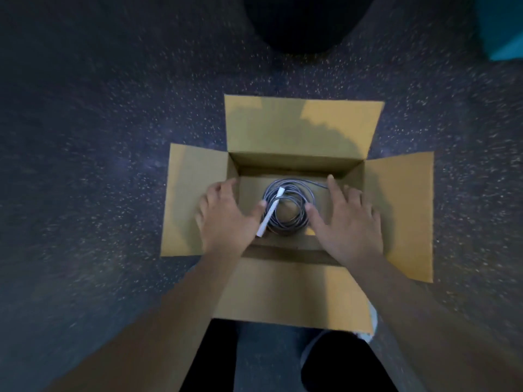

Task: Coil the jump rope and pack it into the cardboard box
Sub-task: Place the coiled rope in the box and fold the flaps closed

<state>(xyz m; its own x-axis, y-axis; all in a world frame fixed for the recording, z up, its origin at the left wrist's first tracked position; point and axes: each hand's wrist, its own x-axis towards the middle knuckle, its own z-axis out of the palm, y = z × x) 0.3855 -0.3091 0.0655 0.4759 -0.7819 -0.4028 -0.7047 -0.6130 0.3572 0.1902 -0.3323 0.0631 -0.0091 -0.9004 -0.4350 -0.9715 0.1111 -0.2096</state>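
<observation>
An open cardboard box [300, 128] sits on the floor with all its flaps spread outward. Inside it, on the bottom, lies the grey jump rope [294, 219] wound into a round coil, with a white handle [270, 212] slanting across its left side. My left hand [226, 219] hovers over the box's left edge, fingers spread, thumb touching the white handle. My right hand [343, 219] is spread over the right side, thumb by the coil's right edge, index finger pointing at the far right corner. Neither hand grips anything.
The box stands on a dark speckled floor [99, 137]. A dark rounded object [302, 21] lies beyond the box at the top. A teal object [503, 26] is at the top right corner. My legs in dark trousers [339, 363] and a pale shoe are at the bottom.
</observation>
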